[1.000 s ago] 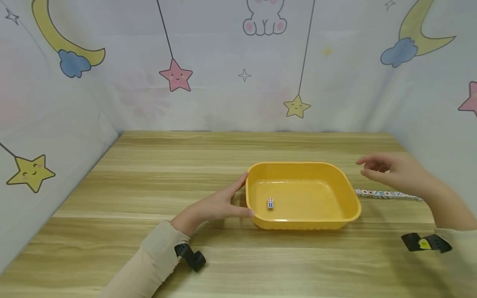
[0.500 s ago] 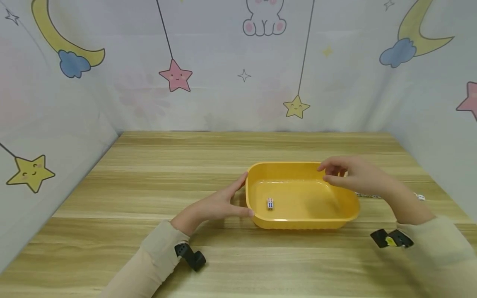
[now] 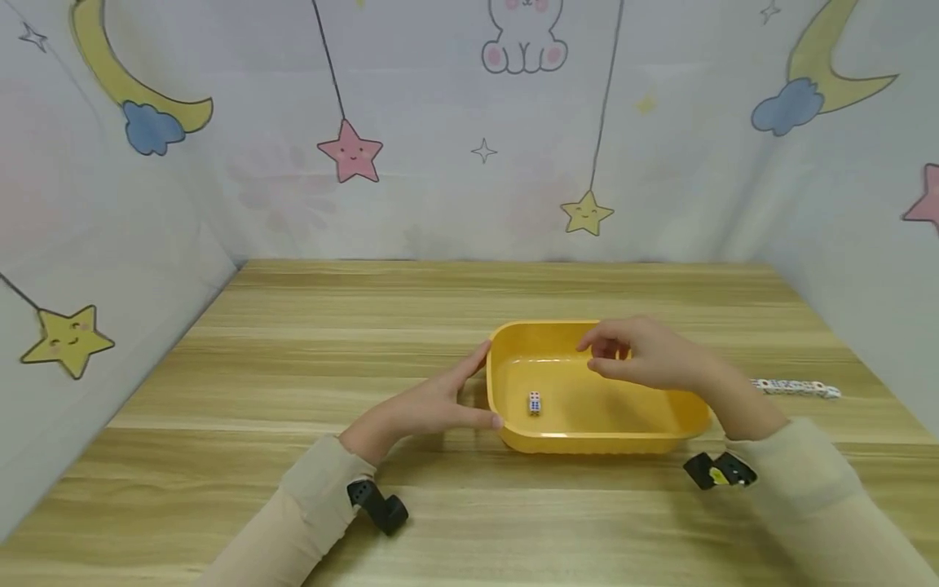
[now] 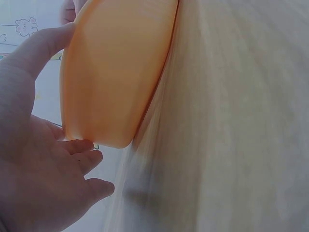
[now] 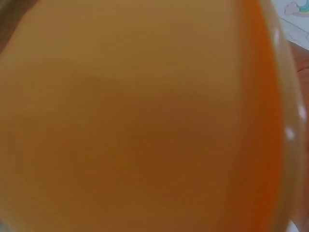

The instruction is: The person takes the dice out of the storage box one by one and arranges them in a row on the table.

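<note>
In the head view, a yellow plastic basin [image 3: 587,444] stands on the table, with a small white die [image 3: 535,403] inside near its left end. My left hand [image 3: 421,408] spans that end, thumb and forefinger spread against the rim. The left wrist view shows the thumb on the rim and the other fingers at the basin's side. Over the basin's right half hovers my right hand [image 3: 645,355], its fingers loosely bent with nothing visible between them. To the right lies a row of white dice [image 3: 795,388] with coloured dots, partly hidden by my right forearm.
The wood-grain table [image 3: 330,326] is enclosed by a pale cloth [image 3: 425,204] printed with stars and moons at the back and sides. Black straps with small devices sit on both wrists. The right wrist view is blurred and filled by the basin's inside.
My right hand has moved left, from above the row of dice to over the basin. The left hand, the basin and the die inside have stayed put.
</note>
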{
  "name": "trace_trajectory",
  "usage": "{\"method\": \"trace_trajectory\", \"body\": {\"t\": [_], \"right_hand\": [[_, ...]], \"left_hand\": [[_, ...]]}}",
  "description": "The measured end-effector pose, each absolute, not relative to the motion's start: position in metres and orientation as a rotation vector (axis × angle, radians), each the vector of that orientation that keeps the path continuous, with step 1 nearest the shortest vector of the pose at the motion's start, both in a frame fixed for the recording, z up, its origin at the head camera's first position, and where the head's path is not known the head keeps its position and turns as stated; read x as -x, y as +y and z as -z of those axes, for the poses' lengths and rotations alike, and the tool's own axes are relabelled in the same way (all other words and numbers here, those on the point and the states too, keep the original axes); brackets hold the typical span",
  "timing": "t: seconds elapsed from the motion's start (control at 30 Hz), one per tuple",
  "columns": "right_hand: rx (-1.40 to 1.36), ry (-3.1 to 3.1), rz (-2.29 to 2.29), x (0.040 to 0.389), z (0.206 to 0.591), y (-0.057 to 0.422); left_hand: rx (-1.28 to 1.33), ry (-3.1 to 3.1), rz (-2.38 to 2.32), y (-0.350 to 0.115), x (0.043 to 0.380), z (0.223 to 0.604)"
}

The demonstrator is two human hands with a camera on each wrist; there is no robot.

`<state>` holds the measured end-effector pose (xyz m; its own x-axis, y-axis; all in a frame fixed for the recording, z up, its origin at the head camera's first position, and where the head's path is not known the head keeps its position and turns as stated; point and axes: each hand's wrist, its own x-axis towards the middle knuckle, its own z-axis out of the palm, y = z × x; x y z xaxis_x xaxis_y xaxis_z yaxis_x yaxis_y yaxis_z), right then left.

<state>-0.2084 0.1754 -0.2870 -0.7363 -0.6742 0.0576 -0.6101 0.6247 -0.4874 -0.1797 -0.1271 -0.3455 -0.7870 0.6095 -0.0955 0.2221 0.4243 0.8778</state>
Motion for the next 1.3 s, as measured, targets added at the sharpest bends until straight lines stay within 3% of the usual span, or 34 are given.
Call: {"method": "trace_trajectory", "body": {"t": [0.57,1.3], "right_hand": [[1.179,2.525,0.761,0.213,0.305,0.136],[1.097,2.519,0.661,0.216,0.324,0.122]], "left_hand": [[-0.628,2.305,-1.268,-0.118,0.169,0.324],[-0.717,2.275,-1.334,-0.126,0.179,0.345]]}}
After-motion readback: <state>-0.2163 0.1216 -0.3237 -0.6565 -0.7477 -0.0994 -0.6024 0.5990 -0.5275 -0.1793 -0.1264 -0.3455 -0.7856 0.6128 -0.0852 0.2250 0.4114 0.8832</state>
